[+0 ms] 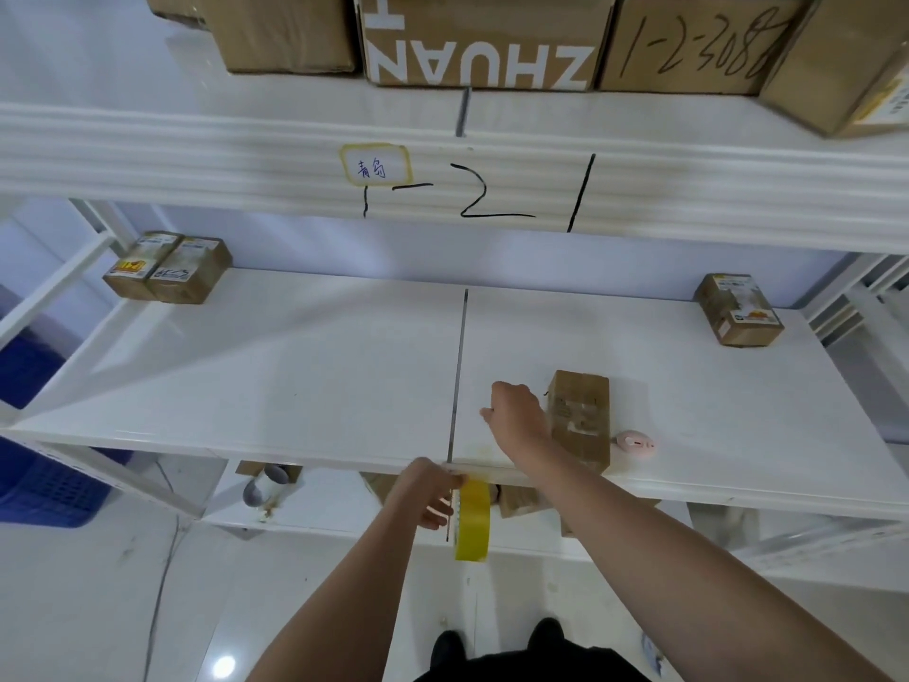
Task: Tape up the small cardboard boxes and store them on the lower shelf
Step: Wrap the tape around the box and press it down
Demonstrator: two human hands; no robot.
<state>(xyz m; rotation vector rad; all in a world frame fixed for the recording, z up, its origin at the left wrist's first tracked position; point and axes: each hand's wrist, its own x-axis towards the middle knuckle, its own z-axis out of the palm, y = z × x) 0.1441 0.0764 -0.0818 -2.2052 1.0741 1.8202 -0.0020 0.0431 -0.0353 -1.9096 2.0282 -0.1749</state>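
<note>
Brown cardboard box [580, 420] lies near the front edge of the white shelf [295, 366], at 3 o'clock of the right hand [514, 415], whose curled fingers touch its side; what they pinch cannot be told. The left hand [428, 492] grips a yellow tape roll [472, 519] at 6 o'clock. Shelf beam [492, 189] reads "1-2", big box [482, 41] "ZHUAN", its neighbour [698, 41] "1-2-208". A pink object [637, 443] lies beside the box.

Single head-worn wide-angle view, forward and down, close over the white shelf [295, 376].
</note>
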